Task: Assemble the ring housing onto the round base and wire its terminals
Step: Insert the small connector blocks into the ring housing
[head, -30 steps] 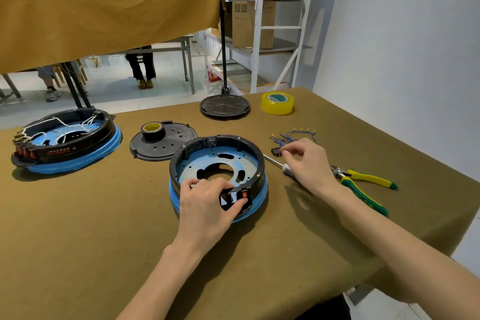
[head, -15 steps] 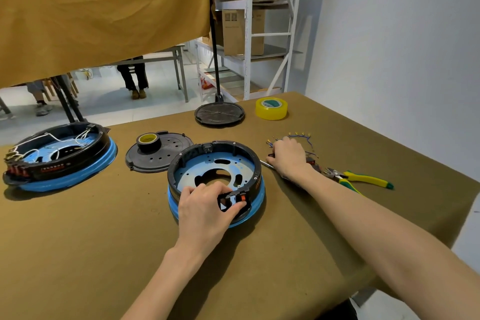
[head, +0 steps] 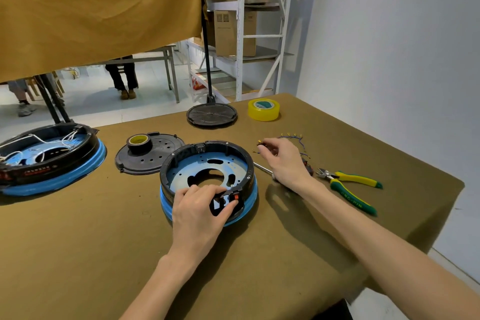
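A black ring housing [head: 181, 154] sits on a round blue base [head: 207, 174] in the middle of the olive table. My left hand [head: 200, 212] rests on the housing's near rim, fingers pinching the black terminal block [head: 228, 199] with its orange tab. My right hand [head: 281, 160] lies to the right of the base and pinches a small dark connector at the end of the blue wires with yellow terminals [head: 296, 138]. A screwdriver shaft [head: 262, 167] pokes out from under that hand.
A wired black-and-blue unit [head: 49, 158] stands at the left. A black perforated cover [head: 153, 156] carries a tape roll [head: 137, 143]. A lamp base [head: 211, 114] and a yellow tape roll [head: 263, 109] sit at the back. Green-yellow pliers [head: 350, 184] lie at the right near the table edge.
My right hand has moved from the screwdriver up to the wire bundle and closed its fingertips on a connector. My left hand stays on the terminal block. The camera tilted slightly.
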Demonstrator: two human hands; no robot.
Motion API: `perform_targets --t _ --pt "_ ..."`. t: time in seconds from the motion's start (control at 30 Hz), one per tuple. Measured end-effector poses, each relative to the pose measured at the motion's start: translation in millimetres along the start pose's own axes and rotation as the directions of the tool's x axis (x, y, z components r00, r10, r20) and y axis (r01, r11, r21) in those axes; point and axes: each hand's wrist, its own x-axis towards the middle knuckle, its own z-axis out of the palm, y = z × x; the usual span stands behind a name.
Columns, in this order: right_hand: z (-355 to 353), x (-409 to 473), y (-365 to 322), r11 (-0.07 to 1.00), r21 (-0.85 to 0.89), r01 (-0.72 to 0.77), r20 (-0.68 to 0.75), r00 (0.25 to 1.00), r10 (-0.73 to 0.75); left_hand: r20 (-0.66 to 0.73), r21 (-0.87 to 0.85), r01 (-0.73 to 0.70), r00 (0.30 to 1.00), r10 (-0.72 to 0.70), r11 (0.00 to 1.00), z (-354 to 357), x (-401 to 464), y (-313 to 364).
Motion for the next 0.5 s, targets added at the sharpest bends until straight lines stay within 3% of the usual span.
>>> perform_targets --t 0.07,0.17,0.3,0.4,0.5 --pt "-8.3 -21.3 -16.2 0.965 0.255 -0.063 0.057 0.997 0.05 0.026 -0.006 -0.015 1.0 0.015 1.0 -2.3 -0.8 -1.7" --pt "-17.1 -49.5 -34.5 0.799 0.553 -0.237 0.254 0.961 0.109 0.057 -0.03 -0.039 0.998 0.041 0.999 -6.0 -3.5 -5.6" --pt "-13.6 -74.8 -44.1 0.707 0.645 -0.289 0.343 0.937 0.07 0.034 -0.191 -0.043 0.998 0.05 0.981 -12.9 -6.4 -6.9" --pt "-6.9 -86.0 -49.0 0.731 0.642 -0.232 0.321 0.947 0.019 0.005 -0.326 -0.002 1.0 0.004 0.945 -15.6 -7.1 -8.0" --pt "1.1 -92.9 -52.4 0.798 0.595 -0.094 0.242 0.968 -0.067 0.008 -0.339 -0.018 1.0 0.022 0.941 -17.0 -9.1 -5.2"
